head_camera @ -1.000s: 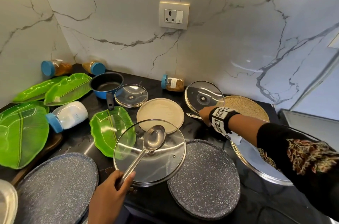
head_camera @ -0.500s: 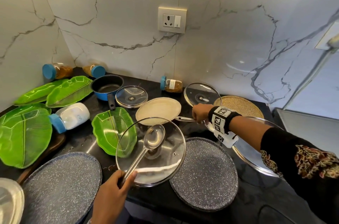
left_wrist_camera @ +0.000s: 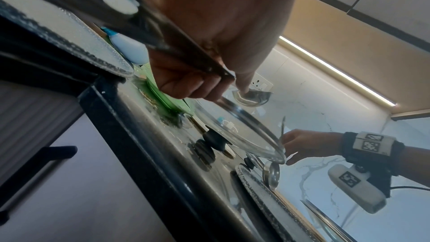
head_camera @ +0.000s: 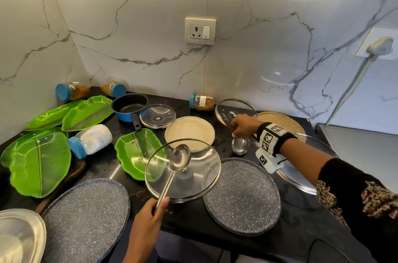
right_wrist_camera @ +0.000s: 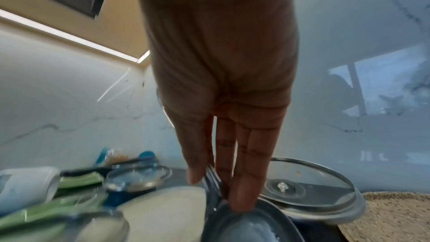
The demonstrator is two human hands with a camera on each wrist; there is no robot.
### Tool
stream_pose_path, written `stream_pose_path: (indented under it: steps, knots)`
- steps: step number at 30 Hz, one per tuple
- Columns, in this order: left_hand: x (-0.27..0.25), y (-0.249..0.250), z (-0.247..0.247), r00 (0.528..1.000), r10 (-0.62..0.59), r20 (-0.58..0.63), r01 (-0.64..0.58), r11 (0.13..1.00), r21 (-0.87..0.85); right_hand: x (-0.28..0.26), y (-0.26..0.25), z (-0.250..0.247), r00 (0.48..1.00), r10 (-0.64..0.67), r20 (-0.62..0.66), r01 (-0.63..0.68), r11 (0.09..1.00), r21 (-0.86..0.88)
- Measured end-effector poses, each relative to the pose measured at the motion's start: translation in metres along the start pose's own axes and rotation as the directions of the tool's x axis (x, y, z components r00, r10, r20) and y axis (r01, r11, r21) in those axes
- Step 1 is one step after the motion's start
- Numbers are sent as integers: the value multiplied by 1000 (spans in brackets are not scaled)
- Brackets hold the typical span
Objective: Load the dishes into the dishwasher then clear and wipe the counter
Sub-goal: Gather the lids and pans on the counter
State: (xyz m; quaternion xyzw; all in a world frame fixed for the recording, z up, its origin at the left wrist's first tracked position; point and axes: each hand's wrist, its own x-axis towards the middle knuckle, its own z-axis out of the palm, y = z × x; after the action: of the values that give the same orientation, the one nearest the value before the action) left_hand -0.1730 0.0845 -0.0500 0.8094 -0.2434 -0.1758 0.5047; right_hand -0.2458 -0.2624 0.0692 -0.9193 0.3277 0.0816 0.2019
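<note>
My left hand [head_camera: 154, 209] at the counter's front edge grips the handle of a steel ladle [head_camera: 179, 158] together with the rim of a large glass lid [head_camera: 193, 178]. The lid is held tilted above the counter, its black knob [left_wrist_camera: 213, 140] hanging underneath. My right hand [head_camera: 242, 126] reaches to the back and pinches the handle of a steel spoon [head_camera: 240, 144], whose bowl hangs down just above the black counter [head_camera: 301, 226]. In the right wrist view the fingers [right_wrist_camera: 242, 181] lie along the spoon's handle above its bowl [right_wrist_camera: 246, 227].
Green leaf plates [head_camera: 41, 163] fill the left. A blue saucepan [head_camera: 129, 106], two glass lids [head_camera: 158, 115], a beige plate [head_camera: 189, 134], jars [head_camera: 202, 102], a salt jar [head_camera: 92, 140] and a woven mat [head_camera: 280, 123] stand behind. Speckled grey plates [head_camera: 242, 196] and steel plates [head_camera: 19, 239] lie in front.
My right hand has picked the spoon up from beside the beige plate; it now hangs bowl down. My left hand keeps the ladle and lid almost still.
</note>
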Motion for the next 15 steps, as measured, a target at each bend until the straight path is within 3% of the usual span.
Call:
stream_pose_path:
  steps: [4,10,12,15]
  knots:
    - [3,1,-3,1000,27,5,-27,998,-52,-38,-2,-13,987,-38,-156,72,973,217]
    - [3,12,-8,985,149,84,-147,989,-31,-130,-1,-8,910,-6,-415,257,794,551]
    - [-2,18,-3,980,169,110,-164,985,-52,-158,6,8,901,58,-430,272,696,664]
    - [-27,39,13,966,192,175,-160,970,-180,-199,12,43,922,156,-355,249,466,849]
